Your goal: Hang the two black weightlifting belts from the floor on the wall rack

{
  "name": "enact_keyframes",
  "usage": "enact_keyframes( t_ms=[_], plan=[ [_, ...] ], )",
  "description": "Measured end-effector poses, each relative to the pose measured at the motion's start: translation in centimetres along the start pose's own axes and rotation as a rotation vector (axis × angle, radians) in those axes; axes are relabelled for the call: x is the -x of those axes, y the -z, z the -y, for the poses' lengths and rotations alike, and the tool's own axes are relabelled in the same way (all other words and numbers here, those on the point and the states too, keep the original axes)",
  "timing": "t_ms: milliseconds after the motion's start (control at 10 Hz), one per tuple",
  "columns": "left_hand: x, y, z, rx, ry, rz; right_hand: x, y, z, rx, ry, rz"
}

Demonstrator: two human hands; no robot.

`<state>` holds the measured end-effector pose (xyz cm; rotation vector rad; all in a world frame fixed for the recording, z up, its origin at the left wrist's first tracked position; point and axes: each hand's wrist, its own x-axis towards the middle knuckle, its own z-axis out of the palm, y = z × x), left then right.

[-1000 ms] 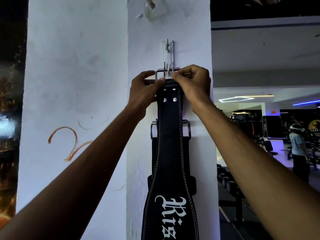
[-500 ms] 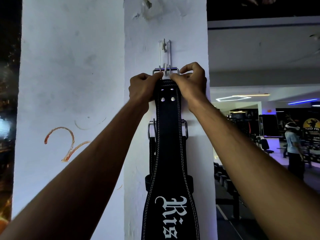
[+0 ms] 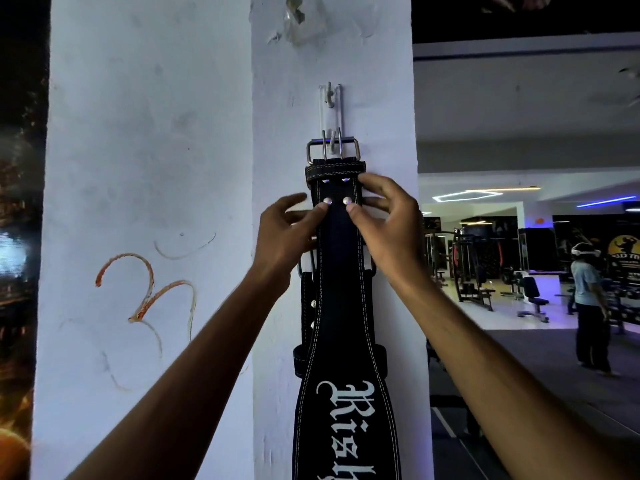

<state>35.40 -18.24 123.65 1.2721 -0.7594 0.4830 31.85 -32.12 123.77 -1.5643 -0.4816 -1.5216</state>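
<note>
While it hung flat against the white pillar [image 3: 332, 46], the front belt [image 3: 341, 306] ran straight up and down, its steel buckle [image 3: 333, 149] topmost and caught on the lower prong of the wall hook [image 3: 330, 98], its white lettering reading downward. Two belts could be counted: a second belt [image 3: 306, 306] showed just behind it, lower, mostly covered. Both hands were loosely open, fingers spread; the left hand [image 3: 287, 233] and right hand [image 3: 384, 220] rested thumb tips on the strap beside its two lower rivets, without a clear grip.
</note>
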Motion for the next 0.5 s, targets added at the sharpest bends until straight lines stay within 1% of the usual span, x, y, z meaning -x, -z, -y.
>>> enact_keyframes(
  t_ms=[100,200,300,400,500],
  plan=[
    [1.0,0.1,0.5,0.011,-0.011,0.032,1.0,0.3,-0.2,0.007,-0.002,0.027],
    [1.9,0.2,1.3,-0.068,0.003,0.049,1.3,0.5,-0.1,0.044,0.005,0.053],
    [2.9,0.8,1.4,-0.106,0.023,0.071,1.1,0.6,0.4,0.051,-0.026,0.079],
    [4.7,1.7,1.5,-0.112,0.026,0.114,2.1,1.3,0.8,0.103,-0.016,0.052],
    [6.3,3.2,2.2,-0.223,0.037,0.137,3.8,0.9,1.4,0.180,-0.012,-0.018]
  ],
)
